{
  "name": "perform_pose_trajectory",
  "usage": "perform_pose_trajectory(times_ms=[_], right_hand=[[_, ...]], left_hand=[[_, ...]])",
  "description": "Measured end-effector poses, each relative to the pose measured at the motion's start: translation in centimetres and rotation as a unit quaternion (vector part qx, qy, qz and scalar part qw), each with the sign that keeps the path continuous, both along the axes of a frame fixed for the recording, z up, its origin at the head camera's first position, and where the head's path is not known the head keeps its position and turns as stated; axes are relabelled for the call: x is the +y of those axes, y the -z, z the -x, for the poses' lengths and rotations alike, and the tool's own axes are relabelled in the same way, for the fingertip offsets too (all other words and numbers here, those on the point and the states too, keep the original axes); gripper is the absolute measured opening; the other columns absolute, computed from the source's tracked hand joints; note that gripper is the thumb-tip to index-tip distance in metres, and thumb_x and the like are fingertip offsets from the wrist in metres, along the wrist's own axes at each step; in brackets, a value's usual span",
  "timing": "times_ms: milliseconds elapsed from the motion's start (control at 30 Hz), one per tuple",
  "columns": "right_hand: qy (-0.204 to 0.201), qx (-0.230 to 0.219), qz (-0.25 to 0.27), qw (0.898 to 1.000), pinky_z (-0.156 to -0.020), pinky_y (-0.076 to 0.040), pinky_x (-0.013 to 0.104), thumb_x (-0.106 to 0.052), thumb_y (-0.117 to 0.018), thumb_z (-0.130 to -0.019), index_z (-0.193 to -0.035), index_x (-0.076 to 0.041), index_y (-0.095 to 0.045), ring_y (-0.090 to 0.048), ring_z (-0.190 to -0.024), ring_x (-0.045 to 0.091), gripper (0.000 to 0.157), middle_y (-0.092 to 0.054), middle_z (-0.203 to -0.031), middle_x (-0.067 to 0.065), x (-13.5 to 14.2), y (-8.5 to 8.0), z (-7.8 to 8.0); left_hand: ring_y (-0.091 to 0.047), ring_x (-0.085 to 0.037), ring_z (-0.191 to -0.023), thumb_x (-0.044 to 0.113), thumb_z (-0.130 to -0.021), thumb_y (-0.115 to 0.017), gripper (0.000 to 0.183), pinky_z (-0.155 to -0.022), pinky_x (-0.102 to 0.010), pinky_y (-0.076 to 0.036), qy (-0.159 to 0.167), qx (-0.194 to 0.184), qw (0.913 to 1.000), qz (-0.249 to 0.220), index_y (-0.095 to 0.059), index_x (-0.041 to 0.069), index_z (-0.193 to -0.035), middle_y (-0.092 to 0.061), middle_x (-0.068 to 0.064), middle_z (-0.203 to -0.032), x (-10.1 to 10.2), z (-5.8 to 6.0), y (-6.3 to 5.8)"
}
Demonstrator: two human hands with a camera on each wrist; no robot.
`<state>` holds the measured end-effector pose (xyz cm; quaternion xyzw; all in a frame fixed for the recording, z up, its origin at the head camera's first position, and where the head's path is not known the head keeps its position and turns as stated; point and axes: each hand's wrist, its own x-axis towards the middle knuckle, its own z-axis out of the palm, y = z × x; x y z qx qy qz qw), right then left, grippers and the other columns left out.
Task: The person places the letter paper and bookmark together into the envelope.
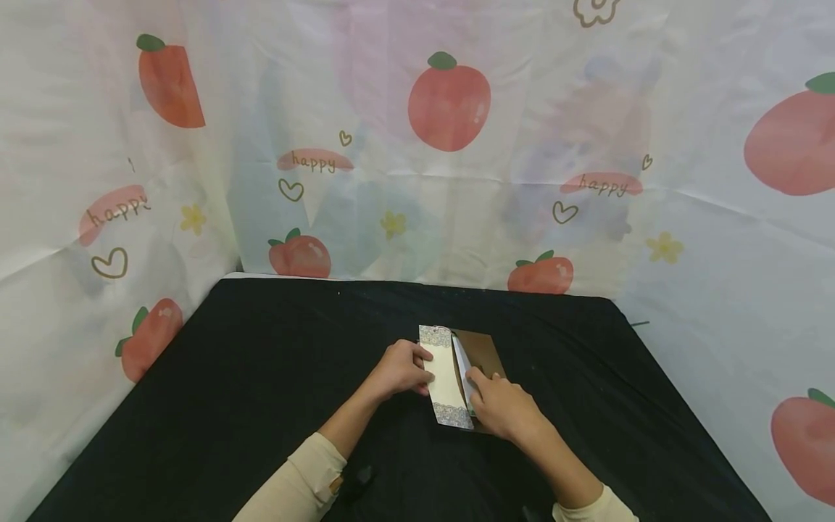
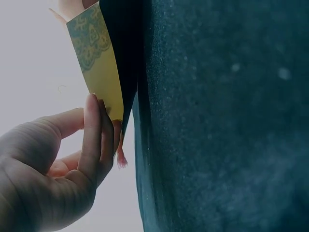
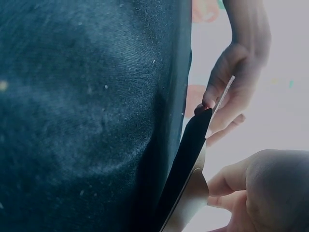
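A cream card folder [image 1: 446, 373] with grey lace-patterned bands at both ends stands tilted over the black cloth. Its brown panel [image 1: 481, 351] spreads out to the right. Between the two, a narrow white sheet [image 1: 462, 362] shows in the gap. My left hand [image 1: 401, 368] holds the folder's left edge, and in the left wrist view its fingers [image 2: 91, 130] lie along the cream end. A small pink tassel [image 2: 121, 155] hangs just below them. My right hand [image 1: 505, 404] pinches at the white sheet, index finger at the gap; its thumb is mostly hidden from the head view.
Black cloth [image 1: 280, 377] covers the table. Behind it and at both sides hang pale curtains [image 1: 378, 210] printed with fruit, hearts and the word "happy". A small dark object [image 1: 364, 475] lies near the left sleeve.
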<state>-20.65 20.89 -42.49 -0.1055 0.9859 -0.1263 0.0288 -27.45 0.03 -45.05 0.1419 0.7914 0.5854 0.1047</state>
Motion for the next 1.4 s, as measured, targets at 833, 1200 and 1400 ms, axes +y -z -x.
perform_pose_trajectory(times_ms=[833, 1200, 1400], right_hand=[[0.009, -0.008, 0.004, 1.000, -0.057, -0.045, 0.045, -0.019, -0.054, -0.101, -0.138, -0.014, -0.060, -0.055, -0.072, 0.028, 0.038, -0.064, -0.114, 0.024, -0.1, -0.5, 0.5], [0.004, 0.000, 0.001, 1.000, -0.061, -0.049, 0.049, -0.019, -0.054, -0.101, -0.138, -0.012, -0.060, -0.063, -0.082, 0.032, 0.038, -0.065, -0.119, 0.026, -0.1, -0.3, 0.3], [0.000, 0.005, 0.005, 1.000, -0.060, -0.049, 0.050, -0.018, -0.055, -0.100, -0.135, -0.012, -0.062, -0.063, -0.081, 0.032, 0.036, -0.066, -0.116, 0.025, -0.1, -0.3, 0.0]], left_hand=[[-0.060, -0.012, -0.042, -0.014, -0.081, -0.068, 0.037, -0.046, -0.027, -0.052, -0.002, 0.077, 0.9917, 0.102, -0.068, -0.011, -0.118, -0.059, -0.004, -0.062, 0.6, 0.1, -1.4], [-0.060, -0.010, -0.042, -0.015, -0.081, -0.070, 0.041, -0.045, -0.026, -0.053, 0.005, 0.088, 0.9915, 0.096, -0.068, -0.010, -0.122, -0.061, -0.002, -0.064, 1.2, 0.0, -0.6], [-0.062, -0.011, -0.043, -0.016, -0.080, -0.071, 0.041, -0.044, -0.026, -0.053, 0.005, 0.096, 0.9902, 0.101, -0.068, -0.011, -0.120, -0.061, -0.001, -0.064, 1.5, -0.3, -0.5]])
